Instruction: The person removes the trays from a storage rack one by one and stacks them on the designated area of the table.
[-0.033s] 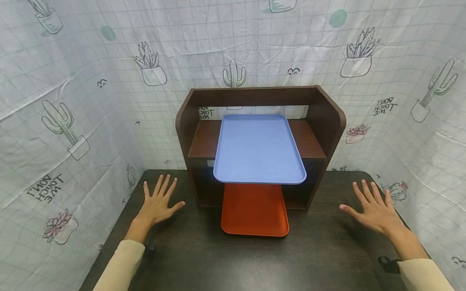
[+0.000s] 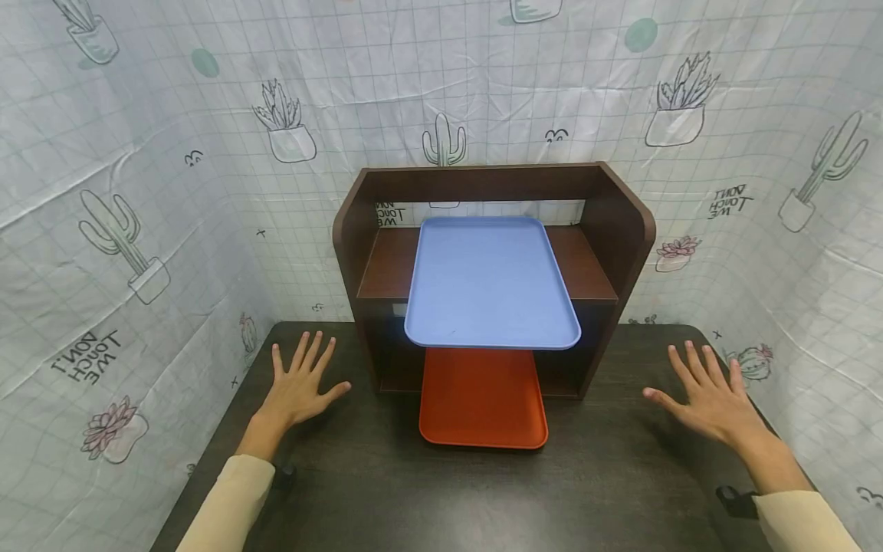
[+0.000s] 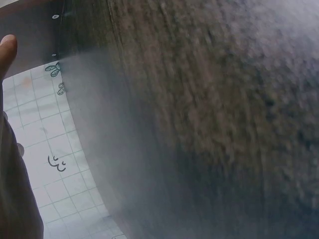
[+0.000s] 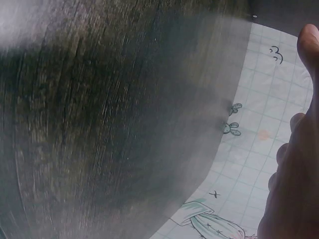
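My left hand [image 2: 298,389] is held with its fingers spread over the left side of the dark table, holding nothing. On the right side my right hand [image 2: 712,405] is spread the same way, also holding nothing. Between them a blue tray [image 2: 491,280] lies on the upper shelf of a brown wooden rack [image 2: 628,230], its front end jutting out past the shelf. Below it, a red-orange tray [image 2: 483,399] sticks out of the lower level toward me; its back part is hidden under the blue one. Each wrist view catches only the edge of a hand, with a thumb [image 4: 310,42] showing.
The dark tabletop [image 2: 386,491] extends around the rack and toward me. White cloth [image 2: 497,92] printed with a grid and cactus drawings surrounds the table at the back and both sides. Dark bands [image 2: 736,502] sit at both wrists, by the cream sleeves.
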### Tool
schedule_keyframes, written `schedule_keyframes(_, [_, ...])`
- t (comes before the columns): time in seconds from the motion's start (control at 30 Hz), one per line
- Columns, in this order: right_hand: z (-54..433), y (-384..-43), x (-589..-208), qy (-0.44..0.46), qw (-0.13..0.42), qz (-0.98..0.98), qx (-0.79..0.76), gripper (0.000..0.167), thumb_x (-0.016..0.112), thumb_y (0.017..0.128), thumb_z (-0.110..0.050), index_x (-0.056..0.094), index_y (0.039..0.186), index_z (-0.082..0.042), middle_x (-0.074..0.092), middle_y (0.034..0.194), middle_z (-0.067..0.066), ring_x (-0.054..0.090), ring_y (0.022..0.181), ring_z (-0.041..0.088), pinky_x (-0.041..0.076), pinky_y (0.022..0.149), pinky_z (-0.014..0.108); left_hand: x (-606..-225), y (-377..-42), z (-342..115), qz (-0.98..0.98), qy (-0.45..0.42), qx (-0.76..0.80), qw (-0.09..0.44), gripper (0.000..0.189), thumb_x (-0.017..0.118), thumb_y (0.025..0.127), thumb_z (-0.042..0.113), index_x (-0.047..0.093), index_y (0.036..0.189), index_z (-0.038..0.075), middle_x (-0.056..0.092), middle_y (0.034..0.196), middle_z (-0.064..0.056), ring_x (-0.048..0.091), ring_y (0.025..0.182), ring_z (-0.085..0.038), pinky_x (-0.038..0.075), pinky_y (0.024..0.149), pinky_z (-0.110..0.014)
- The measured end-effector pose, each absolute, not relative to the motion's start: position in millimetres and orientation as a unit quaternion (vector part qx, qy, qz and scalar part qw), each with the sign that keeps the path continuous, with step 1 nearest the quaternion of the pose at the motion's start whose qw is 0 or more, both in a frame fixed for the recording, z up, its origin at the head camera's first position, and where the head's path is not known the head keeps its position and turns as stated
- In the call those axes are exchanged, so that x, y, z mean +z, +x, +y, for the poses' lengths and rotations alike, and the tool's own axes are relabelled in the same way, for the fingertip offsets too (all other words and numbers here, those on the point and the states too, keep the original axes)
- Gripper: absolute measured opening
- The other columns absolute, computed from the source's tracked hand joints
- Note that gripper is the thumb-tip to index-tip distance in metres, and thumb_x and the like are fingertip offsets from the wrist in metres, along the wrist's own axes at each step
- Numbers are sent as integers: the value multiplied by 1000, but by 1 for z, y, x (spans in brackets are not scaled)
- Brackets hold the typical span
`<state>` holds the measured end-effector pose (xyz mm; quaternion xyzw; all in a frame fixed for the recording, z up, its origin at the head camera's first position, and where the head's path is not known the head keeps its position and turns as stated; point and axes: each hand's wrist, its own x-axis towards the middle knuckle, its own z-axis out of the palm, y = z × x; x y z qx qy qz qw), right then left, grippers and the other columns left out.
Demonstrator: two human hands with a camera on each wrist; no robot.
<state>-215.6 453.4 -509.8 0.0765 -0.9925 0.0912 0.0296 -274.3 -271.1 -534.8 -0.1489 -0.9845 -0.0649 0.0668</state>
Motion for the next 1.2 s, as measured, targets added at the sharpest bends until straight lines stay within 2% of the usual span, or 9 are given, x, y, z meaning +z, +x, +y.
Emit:
schedule_keyframes(0.13, [452, -216, -511, 78, 32, -992, 90, 101, 50, 105, -64, -8, 170, -13, -11, 174, 32, -17, 160, 55, -32, 118, 69, -534, -273, -272, -985, -147, -65, 63, 97, 51, 100, 72, 16, 172, 19, 4, 180, -16, 2, 167, -42, -21, 121, -78])
schedule_keyframes(0.7, [449, -216, -509, 78, 26, -991, 104, 100, 49, 106, -63, -9, 170, -11, -15, 173, 31, -20, 159, 54, -32, 118, 69, -531, -272, -272, -986, -143, -56, 61, 96, 54, 100, 70, 18, 172, 17, 6, 180, -17, 5, 166, -43, -17, 121, -80])
schedule_keyframes(1.03, [445, -217, -506, 73, 19, -992, 102, 101, 48, 106, -64, -9, 170, -10, -15, 172, 32, -20, 159, 55, -30, 118, 71, -531, -271, -273, -988, -137, -55, 51, 97, 52, 100, 71, 16, 172, 17, 5, 180, -17, 3, 166, -43, -18, 121, -79])
schedule_keyframes(1.2, [444, -219, -504, 75, 27, -991, 107, 101, 49, 106, -63, -9, 170, -11, -15, 173, 31, -19, 160, 54, -30, 120, 69, -527, -271, -273, -987, -135, -71, 48, 97, 53, 101, 70, 14, 172, 17, 4, 180, -17, -1, 167, -43, -20, 121, -78])
